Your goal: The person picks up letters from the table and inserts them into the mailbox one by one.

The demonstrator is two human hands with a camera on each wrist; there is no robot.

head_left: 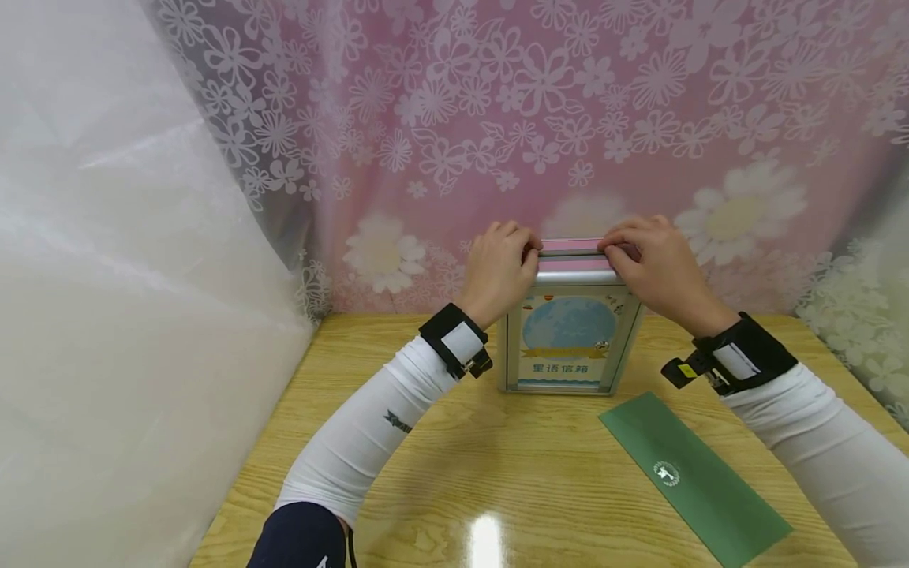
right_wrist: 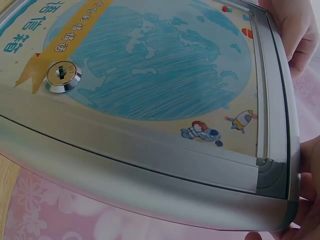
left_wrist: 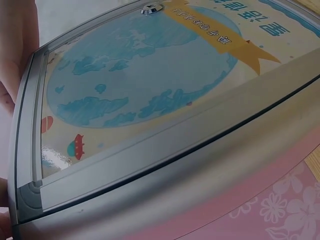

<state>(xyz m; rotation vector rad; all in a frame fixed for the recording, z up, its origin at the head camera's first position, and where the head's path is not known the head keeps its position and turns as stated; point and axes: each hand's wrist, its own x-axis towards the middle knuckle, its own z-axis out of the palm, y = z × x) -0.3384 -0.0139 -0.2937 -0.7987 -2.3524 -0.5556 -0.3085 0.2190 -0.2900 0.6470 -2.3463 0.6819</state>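
Note:
A suggestion-style letter box [head_left: 568, 327] with a silver metal frame stands upright on the wooden table. Its front panel has a blue globe, a yellow ribbon and Chinese lettering. A keyhole lock [right_wrist: 63, 77] sits at the panel's side, seen close up in the right wrist view. Along the pink top runs a dark slot [head_left: 570, 254]. My left hand [head_left: 499, 268] grips the top left corner with curled fingers. At the top right corner, my right hand [head_left: 656, 268] holds the edge, its thumb and fingers bent over the pink top.
To the right in front of the box, a green envelope [head_left: 692, 477] with a silver emblem lies slantwise on the table [head_left: 412, 473]. A pink flowered curtain [head_left: 454, 158] hangs close behind the box. Whitish sheeting [head_left: 128, 276] borders the left side.

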